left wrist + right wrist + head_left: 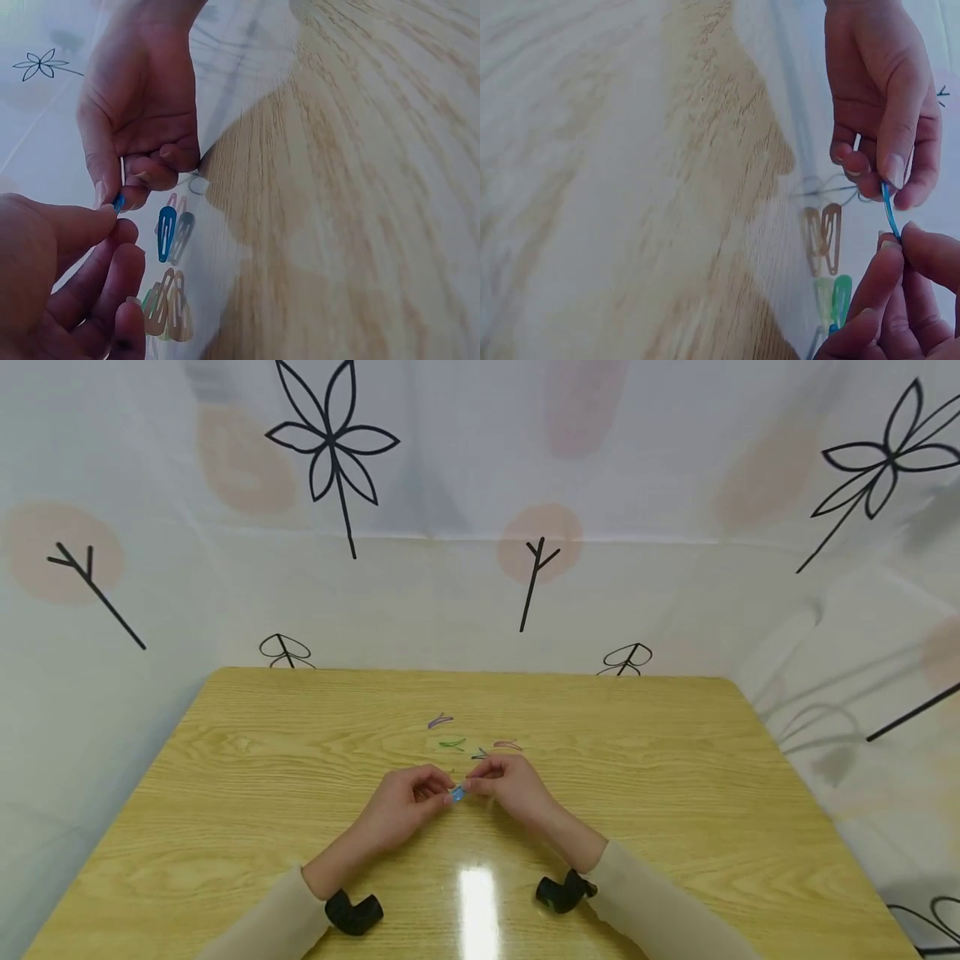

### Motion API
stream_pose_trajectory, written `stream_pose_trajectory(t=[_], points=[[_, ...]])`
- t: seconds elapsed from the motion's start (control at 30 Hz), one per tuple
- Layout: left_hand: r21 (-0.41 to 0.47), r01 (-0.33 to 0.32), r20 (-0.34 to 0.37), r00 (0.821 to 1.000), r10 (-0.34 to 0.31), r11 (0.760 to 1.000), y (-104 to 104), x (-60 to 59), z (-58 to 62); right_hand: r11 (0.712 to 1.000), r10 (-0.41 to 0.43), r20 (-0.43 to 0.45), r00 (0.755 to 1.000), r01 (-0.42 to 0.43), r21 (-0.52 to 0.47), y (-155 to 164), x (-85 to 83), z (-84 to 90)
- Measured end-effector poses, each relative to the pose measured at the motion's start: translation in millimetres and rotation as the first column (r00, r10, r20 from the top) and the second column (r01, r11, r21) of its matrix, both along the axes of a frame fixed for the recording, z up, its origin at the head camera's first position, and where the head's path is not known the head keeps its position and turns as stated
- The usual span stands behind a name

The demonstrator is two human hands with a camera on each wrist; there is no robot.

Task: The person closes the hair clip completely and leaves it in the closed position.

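Observation:
Between my two hands, above the table, is a blue snap hair clip [457, 792]. My left hand [405, 799] pinches one end of it with thumb and fingers. At the other end my right hand [516, 787] has it between thumb and fingertips. The right wrist view shows the thin edge of this clip [889, 211] spanning the gap between the hands; in the left wrist view, fingers hide most of it. Just beyond the hands lie a green hair clip [452, 744], a purple one [440, 721], a pinkish one [508, 745] and a darker blue one [480, 754].
A brownish hair clip [831, 238] also lies on the table, partly masked by the hands in the head view. The wood-grain table [262, 793] has a shiny light reflection near its front. White cloth [435, 602] with plant drawings hangs behind and beside it.

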State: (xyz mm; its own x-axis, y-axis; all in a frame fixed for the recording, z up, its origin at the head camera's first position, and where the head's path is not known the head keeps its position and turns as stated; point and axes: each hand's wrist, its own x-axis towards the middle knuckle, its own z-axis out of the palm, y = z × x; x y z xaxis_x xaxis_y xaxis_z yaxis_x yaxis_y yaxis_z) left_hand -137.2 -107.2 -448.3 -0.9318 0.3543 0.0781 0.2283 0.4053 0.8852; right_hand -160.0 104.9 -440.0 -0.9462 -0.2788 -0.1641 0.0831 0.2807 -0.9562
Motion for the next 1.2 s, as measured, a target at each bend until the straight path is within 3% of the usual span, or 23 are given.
stream_pose_trajectory(t=[0.3, 0.5, 0.77, 1.2], points=[[0.022, 0.012, -0.029, 1.0, -0.011, 1.0, -0.2, 2.8, 0.0, 0.998, 0.006, 0.062, 0.998, -0.002, -0.055, -0.7, 3.0, -3.0], [0.043, -0.021, -0.031, 0.999, 0.022, 0.999, -1.5, 4.0, 2.6, 0.998, 0.045, 0.045, 0.998, -0.043, -0.047, 2.0, 4.5, -3.4], [0.008, -0.023, -0.054, 0.998, 0.023, 1.0, -3.1, 4.6, 5.6, 0.995, 0.093, 0.043, 0.995, -0.091, -0.048, 5.7, 8.0, -0.2], [0.016, -0.032, -0.076, 0.997, 0.033, 0.999, -3.0, 5.3, 0.9, 0.994, 0.101, 0.04, 0.994, -0.099, -0.044, 7.8, 12.1, -0.2]])
